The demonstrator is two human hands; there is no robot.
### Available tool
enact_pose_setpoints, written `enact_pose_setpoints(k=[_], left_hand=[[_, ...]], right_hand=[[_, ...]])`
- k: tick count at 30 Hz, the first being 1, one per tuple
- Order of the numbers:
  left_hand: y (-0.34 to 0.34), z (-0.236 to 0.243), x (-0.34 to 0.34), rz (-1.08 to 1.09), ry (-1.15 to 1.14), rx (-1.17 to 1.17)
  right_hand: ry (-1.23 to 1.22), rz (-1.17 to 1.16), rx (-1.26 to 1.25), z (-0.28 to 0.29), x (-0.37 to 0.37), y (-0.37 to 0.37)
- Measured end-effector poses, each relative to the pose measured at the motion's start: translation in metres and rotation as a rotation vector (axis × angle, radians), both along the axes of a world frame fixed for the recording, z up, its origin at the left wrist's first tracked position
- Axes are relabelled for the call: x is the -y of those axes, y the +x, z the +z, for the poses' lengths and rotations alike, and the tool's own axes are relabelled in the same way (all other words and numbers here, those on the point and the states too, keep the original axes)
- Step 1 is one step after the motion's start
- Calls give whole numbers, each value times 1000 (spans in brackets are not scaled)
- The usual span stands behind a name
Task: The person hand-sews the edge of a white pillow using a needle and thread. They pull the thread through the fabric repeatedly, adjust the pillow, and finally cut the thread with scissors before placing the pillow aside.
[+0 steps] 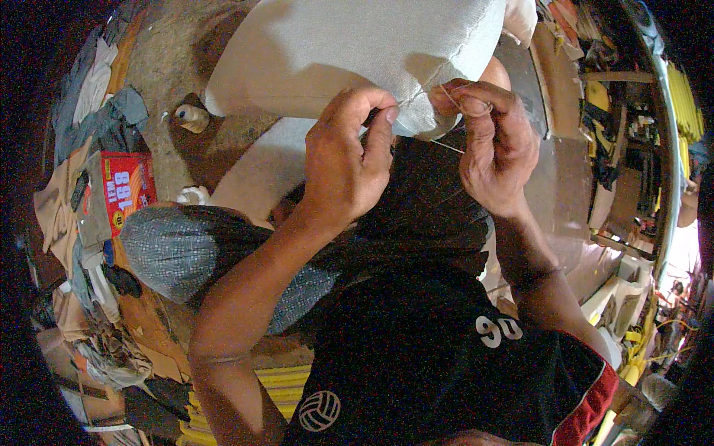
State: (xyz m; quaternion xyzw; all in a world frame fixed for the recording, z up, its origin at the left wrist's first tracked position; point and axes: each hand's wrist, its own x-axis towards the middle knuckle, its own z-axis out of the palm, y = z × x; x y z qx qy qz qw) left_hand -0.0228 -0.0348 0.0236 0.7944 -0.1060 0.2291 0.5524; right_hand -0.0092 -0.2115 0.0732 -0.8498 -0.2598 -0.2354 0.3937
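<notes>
A light grey fabric cushion (320, 37) lies across my lap area, with a stitched seam running to its near corner. My left hand (348, 152) is closed in a pinch beside that corner, thumb against forefinger; what sits between the tips is too small to make out. To the right of the corner, my right hand (497, 145) is closed on a pale thread (476, 108), which loops round its fingers. Part of the thread hangs below, between the two hands. No needle can be made out.
A spool of beige thread (192, 119) stands on the floor at left. Nearer are a red printed package (130, 189) and heaped cloth (97, 320). Yellow slatted material (279, 386) lies beneath my left arm. Cluttered wooden shelves (625, 149) line the right side.
</notes>
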Motion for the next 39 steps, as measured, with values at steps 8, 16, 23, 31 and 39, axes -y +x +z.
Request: enact_pose_setpoints(k=[8, 16, 23, 31, 39], left_hand=[[-3, 4, -2, -24, -7, -183], [-3, 4, -3, -30, 1, -161], [-2, 4, -3, -36, -16, -162], [0, 0, 0, -38, -57, -47], [-1, 0, 1, -53, -72, -71]], right_hand=[[167, -9, -224, 0, -3, 7], [53, 22, -202, 9, -3, 3], [-64, 43, -47, 5, -1, 1], [-109, 39, -24, 6, -1, 0], [-29, -31, -143, 3, -2, -2]])
